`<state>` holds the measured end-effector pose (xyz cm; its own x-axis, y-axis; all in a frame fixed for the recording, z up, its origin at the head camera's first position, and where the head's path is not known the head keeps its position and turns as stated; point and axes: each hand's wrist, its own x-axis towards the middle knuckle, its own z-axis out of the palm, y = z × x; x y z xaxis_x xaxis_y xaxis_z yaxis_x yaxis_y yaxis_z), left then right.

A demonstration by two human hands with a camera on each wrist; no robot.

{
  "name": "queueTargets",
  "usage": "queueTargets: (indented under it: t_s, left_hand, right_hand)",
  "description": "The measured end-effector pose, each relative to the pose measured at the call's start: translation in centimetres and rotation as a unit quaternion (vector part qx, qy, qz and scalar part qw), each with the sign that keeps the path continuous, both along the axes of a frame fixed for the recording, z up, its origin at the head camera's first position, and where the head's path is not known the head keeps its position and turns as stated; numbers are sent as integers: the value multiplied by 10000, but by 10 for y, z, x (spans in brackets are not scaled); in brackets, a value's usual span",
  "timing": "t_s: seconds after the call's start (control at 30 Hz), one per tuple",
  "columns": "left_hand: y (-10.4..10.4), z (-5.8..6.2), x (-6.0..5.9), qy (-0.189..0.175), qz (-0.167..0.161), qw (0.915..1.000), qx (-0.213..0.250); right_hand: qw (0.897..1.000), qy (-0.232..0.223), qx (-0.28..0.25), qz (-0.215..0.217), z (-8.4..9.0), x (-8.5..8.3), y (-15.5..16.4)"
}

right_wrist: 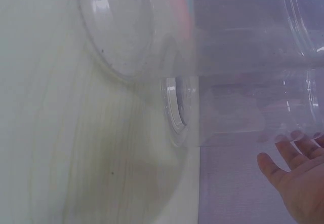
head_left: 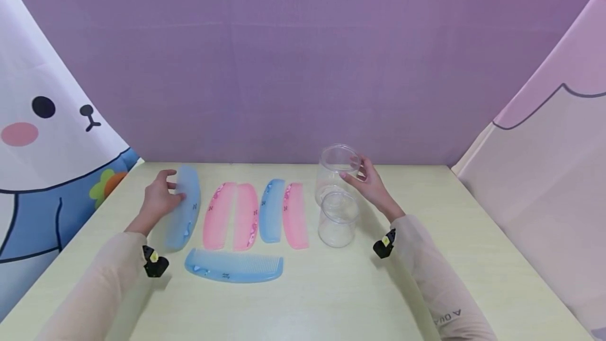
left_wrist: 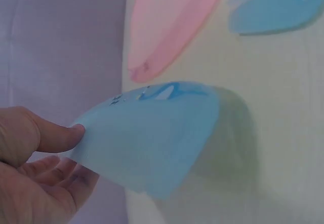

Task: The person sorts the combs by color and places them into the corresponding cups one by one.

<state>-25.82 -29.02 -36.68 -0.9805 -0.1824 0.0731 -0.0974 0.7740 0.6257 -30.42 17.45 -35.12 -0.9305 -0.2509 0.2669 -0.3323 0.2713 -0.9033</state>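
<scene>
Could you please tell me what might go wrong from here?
The left hand holds a blue comb near its far end, so it could pivot or slip.

The right hand is at the side of the rear clear jar; a nudge might knock it into the front clear jar.

Moved sideways, that comb might disturb the nearest pink comb.

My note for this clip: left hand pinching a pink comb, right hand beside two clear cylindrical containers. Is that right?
Not quite: the comb that the left hand pinches is blue, not pink, as the left wrist view shows. The rest of your note stands.
</scene>
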Motion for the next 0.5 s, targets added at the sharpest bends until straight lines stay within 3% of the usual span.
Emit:
queueTargets:
  t_s: [0.5]
  left_hand:
    - [33, 29, -4, 1061, -263, 9935, 303]
  right_hand:
    - [10000, -21, 10, -8, 1, 0, 0]
